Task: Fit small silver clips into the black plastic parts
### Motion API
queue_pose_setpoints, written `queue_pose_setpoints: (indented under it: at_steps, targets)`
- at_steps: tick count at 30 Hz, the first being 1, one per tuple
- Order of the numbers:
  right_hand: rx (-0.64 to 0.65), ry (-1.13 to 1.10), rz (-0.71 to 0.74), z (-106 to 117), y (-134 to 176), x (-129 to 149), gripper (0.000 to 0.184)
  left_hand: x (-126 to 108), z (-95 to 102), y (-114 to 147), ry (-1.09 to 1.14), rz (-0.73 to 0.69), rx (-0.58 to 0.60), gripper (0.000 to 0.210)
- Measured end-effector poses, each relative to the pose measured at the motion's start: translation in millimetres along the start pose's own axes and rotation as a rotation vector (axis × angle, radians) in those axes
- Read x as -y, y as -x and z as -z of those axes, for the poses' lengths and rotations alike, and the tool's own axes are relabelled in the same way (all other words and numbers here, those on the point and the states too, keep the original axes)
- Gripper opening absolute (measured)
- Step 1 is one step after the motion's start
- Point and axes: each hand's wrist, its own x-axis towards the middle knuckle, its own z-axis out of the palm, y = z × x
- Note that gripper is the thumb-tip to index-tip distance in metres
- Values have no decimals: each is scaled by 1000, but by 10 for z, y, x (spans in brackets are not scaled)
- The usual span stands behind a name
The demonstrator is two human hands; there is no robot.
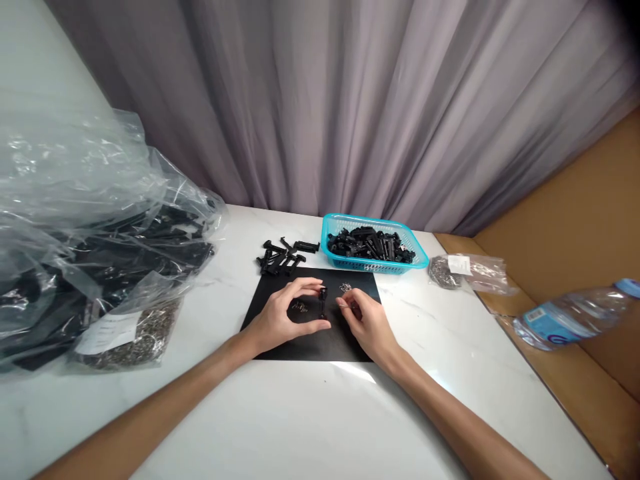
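Above a black mat (270, 347), my left hand (285, 313) grips a small black plastic part (323, 303) upright, its ends between thumb and fingers. To its right, my right hand (367, 320) has thumb and index finger pinched together; whatever tiny piece may be between them is too small to name. The two hands are apart. A little pile of small metal pieces (299, 307) lies on the mat behind my left hand, and a second pile of shiny metal pieces (345, 287) lies just beyond my right fingers.
Several loose black parts (283, 257) lie behind the mat, beside a blue basket (425, 257) filled with similar ones. Clear plastic bags (150, 180) cover the left side, with a bag of metal pieces (150, 333). Another small bag (445, 272) and a bottle (565, 317) are at right.
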Motion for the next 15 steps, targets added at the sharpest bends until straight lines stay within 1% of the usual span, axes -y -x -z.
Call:
queue_pose_setpoints:
  at_steps: [3, 10, 15]
  targets:
    - [-8, 16, -3, -1, 2, -4, 20, -1, 4, 4, 2, -2, 27, 65]
    - [14, 12, 8, 18, 1, -5, 17, -8, 5, -4, -36, -17, 41, 58]
    - [9, 21, 26, 26, -5, 1, 15, 19, -6, 4, -56, -46, 41, 61]
